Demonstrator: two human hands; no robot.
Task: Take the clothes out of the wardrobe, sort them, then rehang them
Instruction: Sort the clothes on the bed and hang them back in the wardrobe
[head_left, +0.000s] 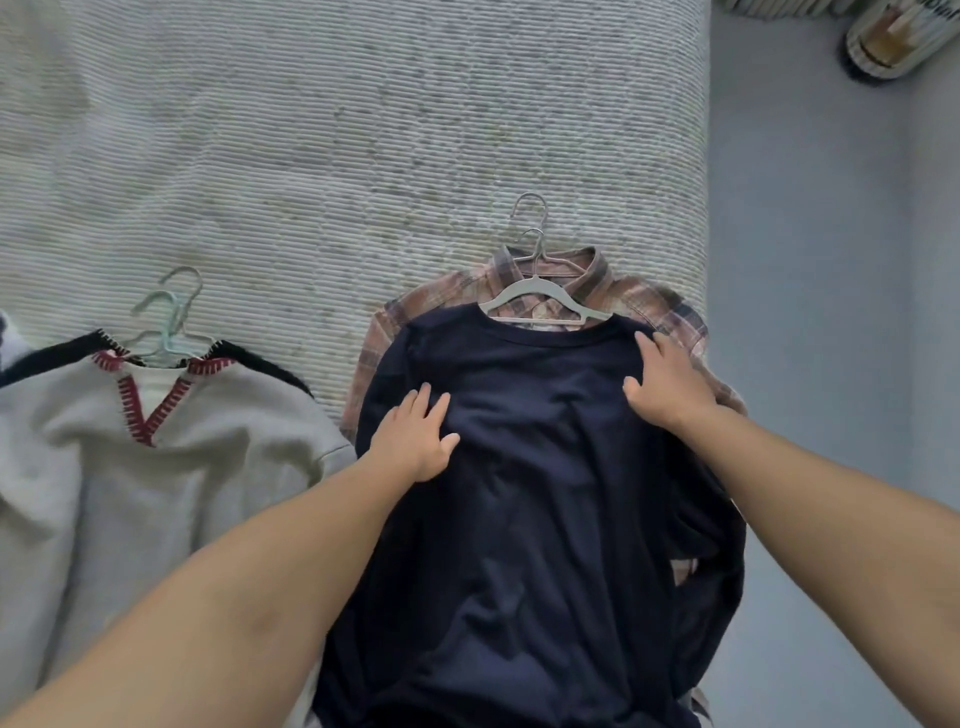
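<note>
Two hands flat on one navy top.
Left hand and right hand, grip open, press the navy top, which overlies a plaid shirt on the bed.

Your left hand lies flat with straight fingers on the chest of the navy top, and your right hand presses flat on its shoulder. The navy top sits on a white hanger over a plaid shirt, both spread on the ribbed bed cover. Just to your left lies a pale grey sweater with red stitching at its neck, on pale green hangers.
</note>
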